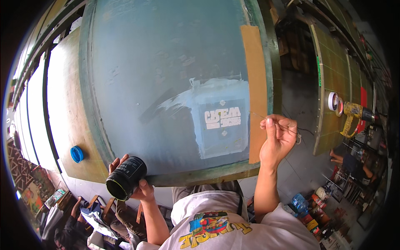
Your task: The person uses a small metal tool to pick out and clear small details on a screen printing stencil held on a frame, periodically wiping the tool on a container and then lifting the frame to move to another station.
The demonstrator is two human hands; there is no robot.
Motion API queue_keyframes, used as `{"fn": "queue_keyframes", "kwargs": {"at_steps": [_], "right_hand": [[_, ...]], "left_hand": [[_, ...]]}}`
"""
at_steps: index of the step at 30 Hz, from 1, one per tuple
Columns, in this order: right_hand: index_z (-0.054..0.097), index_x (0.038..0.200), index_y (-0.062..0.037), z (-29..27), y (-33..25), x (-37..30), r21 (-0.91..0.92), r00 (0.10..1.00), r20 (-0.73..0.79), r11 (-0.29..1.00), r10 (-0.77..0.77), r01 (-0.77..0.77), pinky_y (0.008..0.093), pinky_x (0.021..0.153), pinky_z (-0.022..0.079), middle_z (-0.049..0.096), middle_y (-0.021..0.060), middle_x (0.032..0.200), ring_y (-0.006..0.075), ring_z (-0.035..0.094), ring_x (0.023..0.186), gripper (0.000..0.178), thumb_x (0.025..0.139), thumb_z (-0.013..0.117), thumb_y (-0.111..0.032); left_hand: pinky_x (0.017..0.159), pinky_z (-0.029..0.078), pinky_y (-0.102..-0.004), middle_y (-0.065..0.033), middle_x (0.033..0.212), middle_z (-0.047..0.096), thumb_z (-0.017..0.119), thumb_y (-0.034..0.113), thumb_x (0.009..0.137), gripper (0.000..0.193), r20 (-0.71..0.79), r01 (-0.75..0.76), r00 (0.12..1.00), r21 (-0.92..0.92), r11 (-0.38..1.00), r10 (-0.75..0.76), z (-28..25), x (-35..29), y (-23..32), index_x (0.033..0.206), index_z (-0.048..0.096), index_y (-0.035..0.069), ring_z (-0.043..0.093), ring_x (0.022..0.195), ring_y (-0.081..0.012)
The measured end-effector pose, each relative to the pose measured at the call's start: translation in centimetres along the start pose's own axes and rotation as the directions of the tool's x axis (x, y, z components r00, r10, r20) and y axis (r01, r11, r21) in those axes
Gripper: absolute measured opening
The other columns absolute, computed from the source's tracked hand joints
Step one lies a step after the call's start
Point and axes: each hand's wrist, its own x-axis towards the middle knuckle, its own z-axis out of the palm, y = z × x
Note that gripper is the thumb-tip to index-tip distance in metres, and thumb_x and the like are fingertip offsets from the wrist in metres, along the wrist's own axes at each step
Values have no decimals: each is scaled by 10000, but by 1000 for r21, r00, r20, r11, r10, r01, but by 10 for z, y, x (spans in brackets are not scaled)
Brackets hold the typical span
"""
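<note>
My left hand [144, 191] is wrapped round an open black jar [128, 173], tilted with its mouth toward me at the screen frame's lower left corner. My right hand [277, 135] pinches a thin, dark stick [306, 130]; its fine tip points left, above the frame's right side. Too slim to tell is whether it is a fine brush. Under the hands lies a large screen-printing frame [166, 54] with blue-grey mesh. Pale stencil lettering [223, 118] sits within a lighter blue patch at its lower right. A brown tape strip [256, 71] runs along the right side.
Left of the frame, a blue lid [77, 154] rests on a wooden board [68, 112]. Beyond a gap at right, another board [333, 83] bears tape rolls [332, 101] and a yellow drill [353, 111]. Another person [354, 166] is low at the right; bottles and containers [306, 208] stand below.
</note>
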Motion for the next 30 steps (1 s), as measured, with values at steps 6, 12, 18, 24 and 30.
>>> {"fn": "queue_keyframes", "kwargs": {"at_steps": [6,12,18,24,30], "right_hand": [[490,991,-34,-1,6,-3,-44,998,11,998,-54,55,277,681,549,653,143,883,157,633,740,274,837,680,90],[486,999,-42,-1,6,-4,-46,998,17,998,-53,54,270,671,542,649,137,878,153,628,735,295,829,691,86],[484,1010,-48,-1,5,-4,-42,998,9,998,-56,56,265,661,533,648,128,879,145,616,717,295,836,687,74],[485,1024,-32,-2,3,-1,4,1000,25,1000,-8,8,263,655,536,660,138,865,148,625,713,311,829,699,80],[484,1035,-43,-5,-3,12,8,999,-25,999,32,-32,266,633,529,667,150,866,154,620,694,309,838,702,52]], "left_hand": [[1069,290,-488,-186,1111,645,539,606,869,830,2,-44,999,40,998,44,-2,1,0,1306,376,-81,451,1229,-329],[1084,270,-478,-186,1115,644,513,630,875,859,4,-35,999,65,997,35,-2,1,1,1322,337,-82,454,1229,-319],[1089,259,-478,-190,1121,642,500,648,876,888,-17,-11,1000,65,998,12,-1,-2,1,1339,306,-85,453,1231,-322],[1079,269,-491,-194,1123,642,509,623,882,866,-29,-11,1000,41,999,12,-2,-2,1,1332,319,-93,451,1225,-333],[1070,275,-507,-190,1094,648,509,611,884,837,14,-37,999,77,996,36,-2,1,2,1310,354,-92,450,1221,-339]]}}
